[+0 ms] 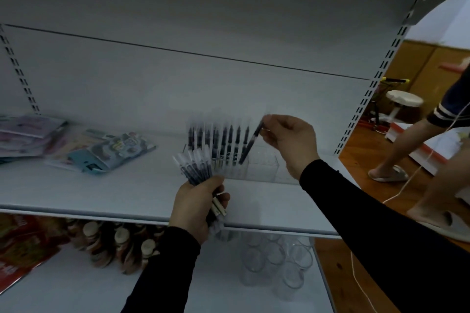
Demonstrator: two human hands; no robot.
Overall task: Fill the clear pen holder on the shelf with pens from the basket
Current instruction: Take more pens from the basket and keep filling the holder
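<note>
A clear pen holder [264, 165] stands on the white shelf [101, 185], near its right end. Several dark pens [223, 142] stand upright in its left compartments; the right compartments look bare. My right hand [292, 145] pinches the top of one dark pen [250, 143], which leans with its lower tip inside the holder. My left hand [195, 206] grips a fanned bunch of pens with clear caps [194, 168] just in front of the holder. No basket is in view.
Stationery packs [101, 152] and notebooks [28, 134] lie at the shelf's left. On the lower shelf stand brown bottles [119, 244], red packets [23, 244] and clear glasses [274, 262]. A person's legs [412, 150] stand at the right, beside a white stool [403, 101].
</note>
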